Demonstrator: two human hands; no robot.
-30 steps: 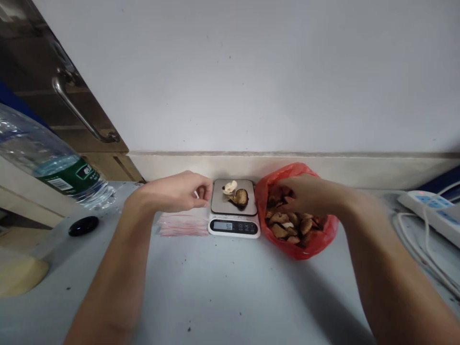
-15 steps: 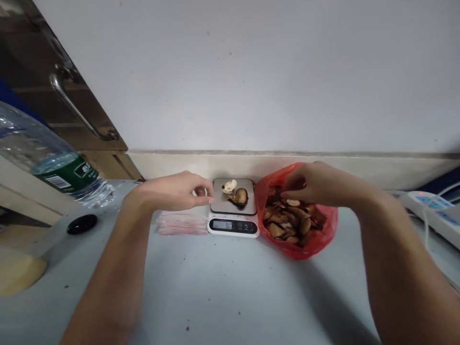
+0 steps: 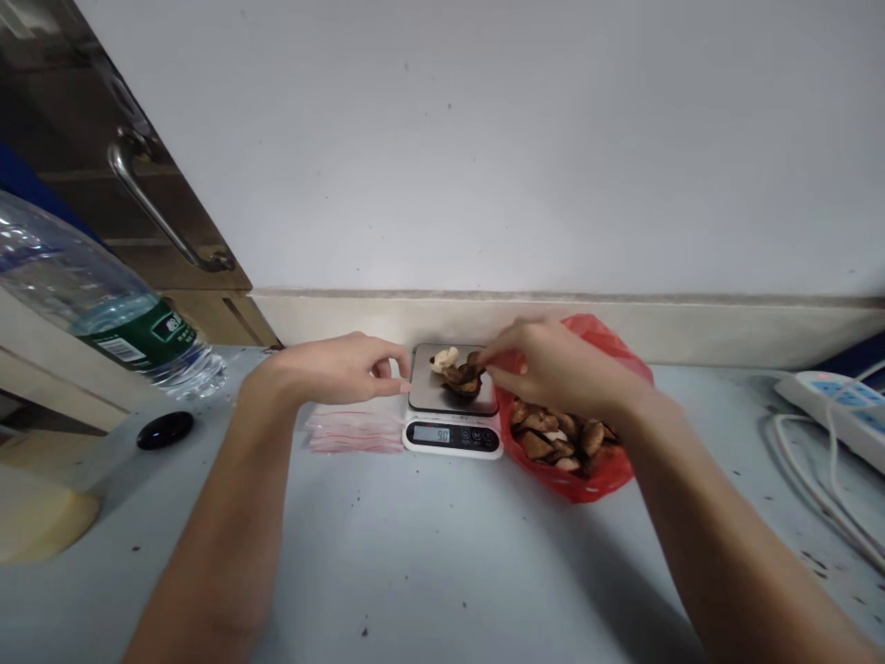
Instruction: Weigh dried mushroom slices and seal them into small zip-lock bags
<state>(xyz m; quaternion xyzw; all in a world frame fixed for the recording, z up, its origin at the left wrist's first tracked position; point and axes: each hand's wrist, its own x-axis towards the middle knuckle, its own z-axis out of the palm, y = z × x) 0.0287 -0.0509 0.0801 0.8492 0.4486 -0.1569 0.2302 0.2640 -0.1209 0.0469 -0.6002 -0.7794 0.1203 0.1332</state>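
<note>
A small white digital scale [image 3: 453, 440] carries dried slices [image 3: 465, 385], dark brown with one pale cream piece [image 3: 444, 358] among them. Its display appears to read 9.0. My right hand [image 3: 546, 360], slightly blurred, pinches a dried brown slice [image 3: 477, 361] over the right side of the weighing plate. Just beyond the plate's left edge, my left hand [image 3: 352, 367] hovers with curled fingers and a gap between thumb and forefinger, holding nothing. Partly under my right forearm, a red plastic bag [image 3: 587, 484] stands open, full of similar dried slices [image 3: 553, 438].
Clear zip bags with red edges [image 3: 356, 432] lie left of the scale. Further left are a water bottle [image 3: 148, 337] and a black oval object [image 3: 164, 430]. A white device [image 3: 843, 397] with cables sits at the right. The wall rises behind the table.
My right hand has moved left from inside the red bag to over the scale, bringing a dried slice. My left hand stays beside the scale, its thumb and forefinger slightly further apart.
</note>
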